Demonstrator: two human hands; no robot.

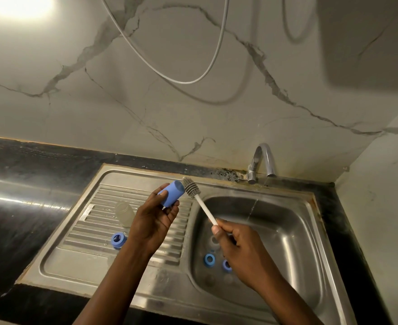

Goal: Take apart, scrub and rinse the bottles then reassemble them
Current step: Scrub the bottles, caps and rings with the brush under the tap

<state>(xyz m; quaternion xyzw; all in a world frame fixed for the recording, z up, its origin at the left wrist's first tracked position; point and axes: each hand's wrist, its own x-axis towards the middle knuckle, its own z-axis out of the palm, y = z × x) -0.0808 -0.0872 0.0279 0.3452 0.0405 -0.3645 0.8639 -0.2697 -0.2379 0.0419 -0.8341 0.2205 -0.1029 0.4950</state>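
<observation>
Left hand [153, 221]: fingers and thumb curled round the blue cap [171, 193], held up over the divide between drainboard and basin, open mouth tilted toward the brush.
Right hand [238, 252]: pinching the low end of the white handle of the bottle brush [191, 187]; the grey bristle head sits just beside the cap's mouth, touching or nearly so, not yet inside.
Step in hand: scrubbing the cap, as I judge it – the brush is lined up to enter.
Doing it well: bring the handle in line with the cap before pushing in, or the bristles will likely catch on the lip; a grip higher up the handle should give more control; turning the cap against the brush should reach the closed end and the wall.
Drainboard: a clear bottle [124, 213] lies on its side on the ribs, with a blue ring [118, 240] near it.
Basin: two more blue rings [209, 260] lie on the bottom, partly behind the right hand.
Tap [262, 163]: at the back rim – a thin stream seems to fall from it.
Sink [132, 177]: steel, wet-looking, set into a dark counter [29, 160].
Room: a pale veined wall behind, with a white cable [186, 82] hanging in a loop.
</observation>
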